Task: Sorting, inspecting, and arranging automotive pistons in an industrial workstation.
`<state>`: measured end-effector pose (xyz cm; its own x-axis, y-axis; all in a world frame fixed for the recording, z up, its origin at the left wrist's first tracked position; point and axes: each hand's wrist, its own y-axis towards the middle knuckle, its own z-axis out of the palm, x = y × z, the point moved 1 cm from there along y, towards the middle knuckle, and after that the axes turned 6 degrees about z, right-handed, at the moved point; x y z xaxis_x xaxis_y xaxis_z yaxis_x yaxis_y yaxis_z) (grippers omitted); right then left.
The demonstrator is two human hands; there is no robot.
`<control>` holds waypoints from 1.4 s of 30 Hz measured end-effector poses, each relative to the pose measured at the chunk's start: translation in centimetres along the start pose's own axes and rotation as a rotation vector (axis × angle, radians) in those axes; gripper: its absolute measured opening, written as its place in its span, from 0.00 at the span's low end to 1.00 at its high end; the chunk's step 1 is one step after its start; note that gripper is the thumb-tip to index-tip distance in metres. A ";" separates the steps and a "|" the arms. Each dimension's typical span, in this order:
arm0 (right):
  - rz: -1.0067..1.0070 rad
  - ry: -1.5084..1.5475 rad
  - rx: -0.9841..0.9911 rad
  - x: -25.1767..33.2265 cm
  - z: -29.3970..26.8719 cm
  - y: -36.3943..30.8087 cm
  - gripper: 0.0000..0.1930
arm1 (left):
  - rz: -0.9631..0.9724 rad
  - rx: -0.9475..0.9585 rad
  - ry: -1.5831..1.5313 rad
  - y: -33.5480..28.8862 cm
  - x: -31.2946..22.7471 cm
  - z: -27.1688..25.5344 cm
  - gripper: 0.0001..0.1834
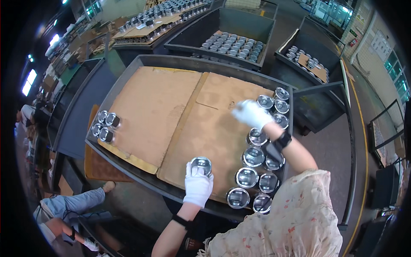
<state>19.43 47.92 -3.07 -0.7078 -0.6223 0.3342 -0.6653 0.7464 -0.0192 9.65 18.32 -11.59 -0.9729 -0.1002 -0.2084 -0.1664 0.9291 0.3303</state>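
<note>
My left hand (198, 188), in a white glove, is closed around a shiny metal engine piston (201, 164) near the front edge of the cardboard (162, 107). My right hand (251, 115), also white-gloved, reaches over the right part of the cardboard, beside the far end of the piston rows. Motion smears its fingers, and I cannot make out anything in them. Along the right side stand two rows of upright pistons (253, 156), some partly hidden under my right hand and forearm. A small group of pistons (106, 135) stands at the left end.
A dark metal cart's raised rim (128, 70) surrounds the cardboard. Behind it are another cart (175, 43) with many pistons, a piston-loaded table (158, 21), and a third cart (317, 100) at right. A co-worker's legs (77, 203) show at lower left.
</note>
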 end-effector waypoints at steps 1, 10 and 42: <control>-0.069 0.132 0.106 2.1 1.1 -2.4 0.23 | 0.003 -0.002 -0.008 0.6 -0.7 0.6 0.18; -0.298 0.124 0.418 10.8 8.6 -11.3 0.17 | 0.061 0.038 -0.124 -3.4 -2.5 -4.0 0.12; 0.444 -0.240 -0.176 -19.1 1.4 12.9 0.12 | -0.172 -0.082 -0.063 -5.6 -2.2 -1.1 0.19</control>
<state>24.04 69.08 -10.97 -0.9604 -0.2583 0.1045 -0.2537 0.9657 0.0556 12.56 12.99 -11.98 -0.9177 -0.2298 -0.3241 -0.3439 0.8678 0.3587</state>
